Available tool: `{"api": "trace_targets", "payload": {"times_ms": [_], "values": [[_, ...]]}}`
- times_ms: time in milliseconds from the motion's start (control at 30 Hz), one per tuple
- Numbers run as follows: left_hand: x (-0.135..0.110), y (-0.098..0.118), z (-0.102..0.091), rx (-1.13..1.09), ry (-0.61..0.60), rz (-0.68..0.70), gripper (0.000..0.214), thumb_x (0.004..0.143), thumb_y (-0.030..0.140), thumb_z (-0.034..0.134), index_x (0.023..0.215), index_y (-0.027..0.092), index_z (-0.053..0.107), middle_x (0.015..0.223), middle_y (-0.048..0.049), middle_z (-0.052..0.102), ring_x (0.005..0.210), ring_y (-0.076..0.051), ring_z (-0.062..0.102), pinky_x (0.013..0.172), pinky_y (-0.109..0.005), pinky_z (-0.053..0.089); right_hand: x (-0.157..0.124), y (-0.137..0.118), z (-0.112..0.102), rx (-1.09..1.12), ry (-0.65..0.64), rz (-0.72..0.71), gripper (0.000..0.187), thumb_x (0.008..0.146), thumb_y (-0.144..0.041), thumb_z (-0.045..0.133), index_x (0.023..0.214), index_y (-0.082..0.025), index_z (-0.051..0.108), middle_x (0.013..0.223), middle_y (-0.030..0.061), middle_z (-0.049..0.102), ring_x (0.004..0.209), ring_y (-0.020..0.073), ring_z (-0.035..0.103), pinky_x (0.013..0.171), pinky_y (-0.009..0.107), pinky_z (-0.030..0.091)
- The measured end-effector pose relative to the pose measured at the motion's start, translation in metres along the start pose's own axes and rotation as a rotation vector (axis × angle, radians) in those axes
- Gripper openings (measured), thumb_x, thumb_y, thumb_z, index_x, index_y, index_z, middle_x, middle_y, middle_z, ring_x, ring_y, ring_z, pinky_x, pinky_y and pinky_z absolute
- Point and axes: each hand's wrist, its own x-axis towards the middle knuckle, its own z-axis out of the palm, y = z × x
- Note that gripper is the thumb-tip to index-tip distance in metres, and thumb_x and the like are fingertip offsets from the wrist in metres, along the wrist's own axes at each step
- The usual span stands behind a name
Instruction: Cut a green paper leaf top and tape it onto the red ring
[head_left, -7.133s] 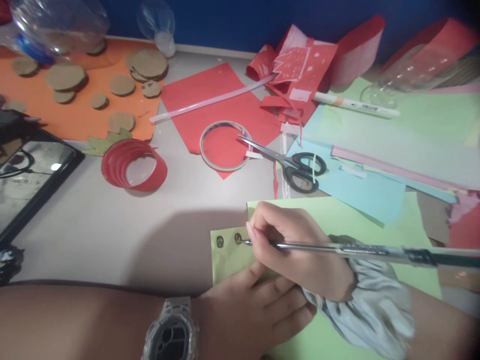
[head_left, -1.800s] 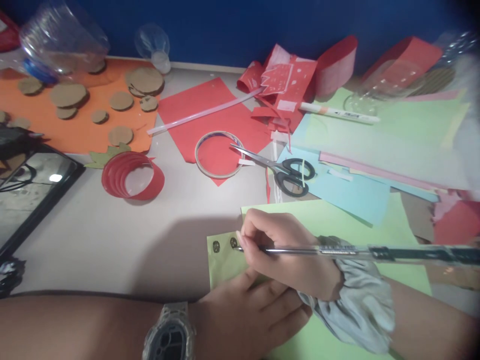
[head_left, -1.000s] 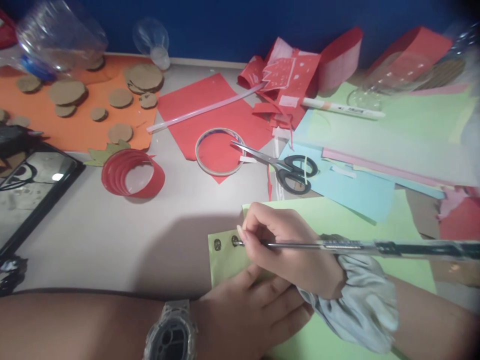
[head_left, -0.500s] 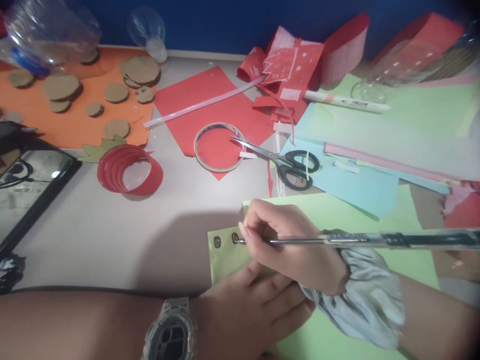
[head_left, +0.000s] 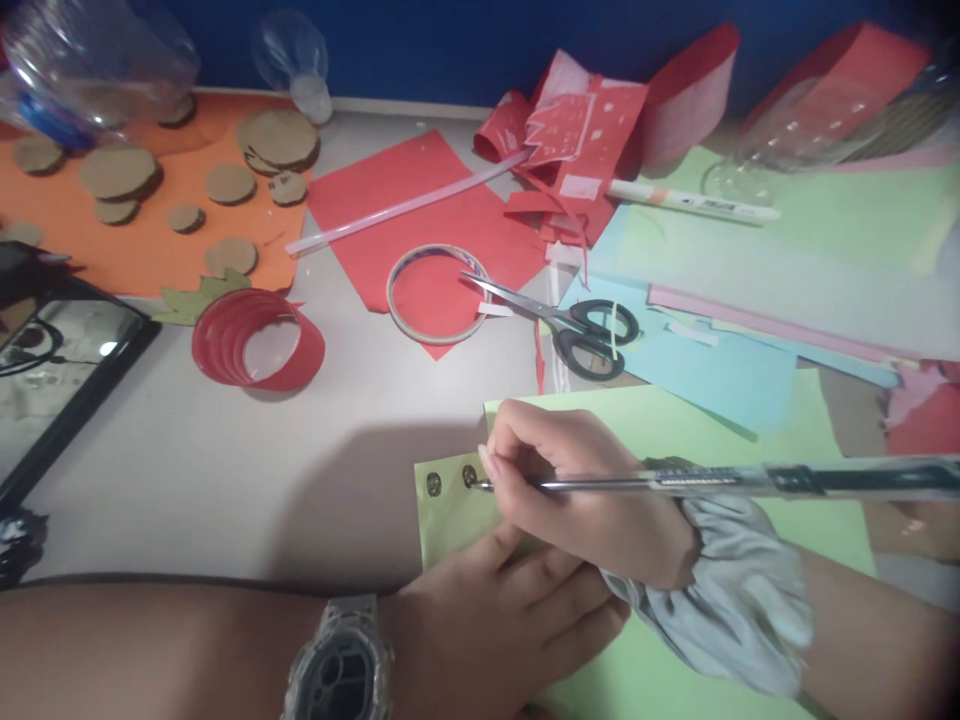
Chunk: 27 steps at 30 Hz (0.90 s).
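Observation:
My right hand [head_left: 555, 480] is closed around a clear-barrelled pen [head_left: 720, 480], its tip touching a small piece of yellow-green paper [head_left: 442, 525]. Two small dark round drawings sit near that paper's upper edge, and the pen tip rests at the right one. Fingers spread, my left hand [head_left: 517, 610] lies flat over the small paper, below the right hand. A larger light green sheet [head_left: 750, 420] lies beneath both hands. Part of the small paper is hidden under my left fingers.
Black-handled scissors [head_left: 592, 340] lie beyond my right hand, their blades over a tape ring [head_left: 394, 310]. A red paper ring [head_left: 300, 355] stands to the left. Orange paper [head_left: 180, 265] bears several cardboard discs. A black-framed mirror [head_left: 90, 400] is at far left.
The pen tip has shifted very slightly at the right drawing, which looks a little darker. Both hands stay nearly in place.

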Motion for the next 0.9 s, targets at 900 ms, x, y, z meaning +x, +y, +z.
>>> {"api": "trace_targets", "payload": {"times_ms": [900], "values": [[0.001, 0.000, 0.018, 0.130, 0.256, 0.006, 0.034, 0.099, 0.024, 0.035, 0.125, 0.026, 0.057, 0.131, 0.0044, 0.058, 0.117, -0.020, 0.050, 0.087, -0.036, 0.039, 0.003, -0.001, -0.001, -0.031, 0.003, -0.036, 0.020, 0.083, -0.014, 0.047, 0.068, -0.021, 0.036, 0.058, -0.0065, 0.045, 0.049, 0.0073, 0.037, 0.046, 0.019, 0.032]]}}
